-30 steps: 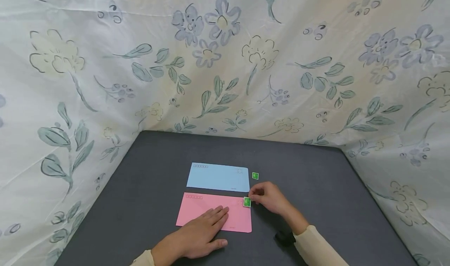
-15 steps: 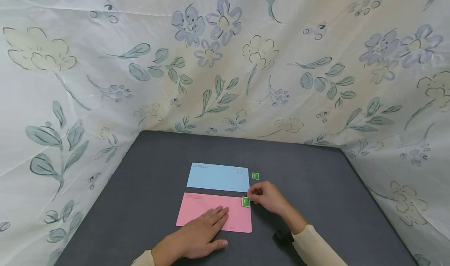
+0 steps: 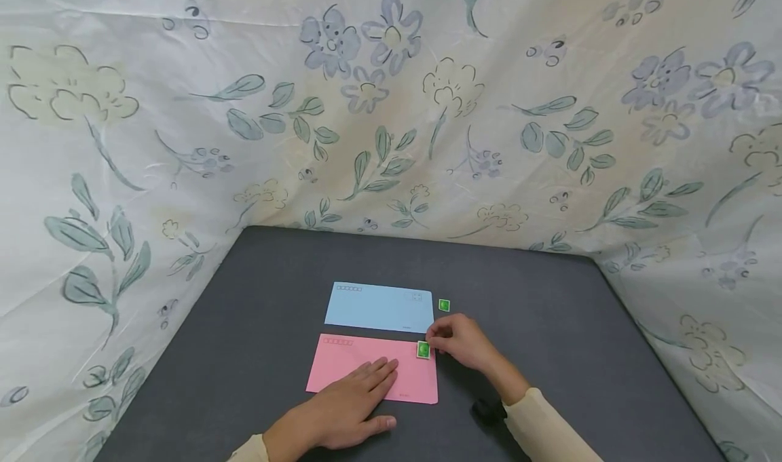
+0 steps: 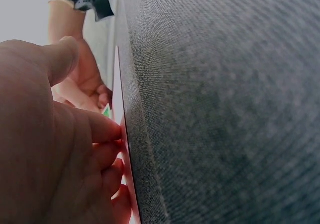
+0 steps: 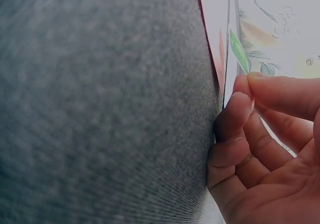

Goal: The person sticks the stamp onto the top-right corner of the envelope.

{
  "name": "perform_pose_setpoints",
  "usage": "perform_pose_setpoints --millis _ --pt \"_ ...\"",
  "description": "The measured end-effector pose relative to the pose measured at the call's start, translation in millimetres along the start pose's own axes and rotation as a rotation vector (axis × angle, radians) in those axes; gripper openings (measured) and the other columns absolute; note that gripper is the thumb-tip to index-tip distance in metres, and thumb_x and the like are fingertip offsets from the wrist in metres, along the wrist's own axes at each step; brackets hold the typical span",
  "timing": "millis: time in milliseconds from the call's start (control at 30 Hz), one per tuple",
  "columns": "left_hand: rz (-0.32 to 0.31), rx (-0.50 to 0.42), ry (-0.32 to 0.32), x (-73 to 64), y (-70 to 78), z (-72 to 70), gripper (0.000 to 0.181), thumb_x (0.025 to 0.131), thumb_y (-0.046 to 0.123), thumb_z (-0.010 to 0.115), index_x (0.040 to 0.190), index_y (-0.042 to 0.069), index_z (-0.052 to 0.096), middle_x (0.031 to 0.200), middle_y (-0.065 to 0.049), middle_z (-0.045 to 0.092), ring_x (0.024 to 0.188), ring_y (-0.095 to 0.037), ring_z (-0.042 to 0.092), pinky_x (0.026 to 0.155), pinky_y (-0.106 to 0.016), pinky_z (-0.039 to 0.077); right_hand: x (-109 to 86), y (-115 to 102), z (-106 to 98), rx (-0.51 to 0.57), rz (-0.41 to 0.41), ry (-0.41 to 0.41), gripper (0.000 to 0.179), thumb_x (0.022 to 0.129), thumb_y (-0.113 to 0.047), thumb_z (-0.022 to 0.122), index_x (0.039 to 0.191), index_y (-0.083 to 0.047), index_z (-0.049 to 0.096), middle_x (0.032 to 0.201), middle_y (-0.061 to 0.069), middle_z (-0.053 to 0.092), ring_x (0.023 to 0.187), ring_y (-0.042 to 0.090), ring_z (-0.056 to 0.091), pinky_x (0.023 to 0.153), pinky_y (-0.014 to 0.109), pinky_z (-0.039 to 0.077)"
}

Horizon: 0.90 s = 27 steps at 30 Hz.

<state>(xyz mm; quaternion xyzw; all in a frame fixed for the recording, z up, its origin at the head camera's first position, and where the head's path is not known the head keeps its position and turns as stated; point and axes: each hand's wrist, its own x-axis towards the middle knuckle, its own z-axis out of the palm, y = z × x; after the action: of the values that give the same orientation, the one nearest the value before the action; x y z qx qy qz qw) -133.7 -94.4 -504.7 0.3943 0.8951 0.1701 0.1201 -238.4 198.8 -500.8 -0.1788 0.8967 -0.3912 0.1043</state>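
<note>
My left hand [image 3: 354, 404] lies flat with straight fingers on a pink envelope [image 3: 342, 363], pressing its lower middle. At that envelope's top right corner my right hand [image 3: 462, 341] pinches a green stamp [image 3: 423, 350] by its right edge between thumb and forefinger. In the right wrist view the stamp [image 5: 239, 51] stands tilted above the envelope, its near edge between the fingertips. A blue envelope [image 3: 379, 307] lies just beyond the pink one, with a printed box at its upper right.
A second green stamp [image 3: 444, 305] lies on the dark grey table [image 3: 519, 292], right of the blue envelope. Floral cloth [image 3: 366, 143] hangs round the back and sides. A black wrist device [image 3: 487, 411] sits under the right wrist.
My right hand has moved slightly left with the stamp, carrying it further over the pink envelope's top right corner. The left hand stays in place.
</note>
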Motion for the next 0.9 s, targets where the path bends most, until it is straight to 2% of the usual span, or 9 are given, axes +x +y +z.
perform_pose_setpoints --millis 400,900 --pt "0.027 0.021 0.013 0.8 -8.0 -7.5 0.081 0.113 0.064 0.037 0.170 0.006 0.035 0.179 -0.005 0.024 0.164 -0.025 0.022 0.130 -0.045 0.025 11.4 -4 5 0.009 0.010 0.014 0.008 0.098 -0.009 0.080 0.091 -0.013 0.081 0.079 -0.004 0.069 0.071 0.013 0.063 0.063 0.028 0.055" --pt "0.037 -0.001 0.005 -3.9 -7.8 -18.2 0.082 0.113 0.064 0.037 0.170 0.006 0.036 0.178 -0.006 0.026 0.164 -0.025 0.023 0.130 -0.045 0.026 14.1 -16 6 0.020 0.030 0.012 0.006 0.098 -0.009 0.081 0.092 -0.010 0.081 0.081 -0.005 0.070 0.073 0.015 0.064 0.066 0.027 0.058"
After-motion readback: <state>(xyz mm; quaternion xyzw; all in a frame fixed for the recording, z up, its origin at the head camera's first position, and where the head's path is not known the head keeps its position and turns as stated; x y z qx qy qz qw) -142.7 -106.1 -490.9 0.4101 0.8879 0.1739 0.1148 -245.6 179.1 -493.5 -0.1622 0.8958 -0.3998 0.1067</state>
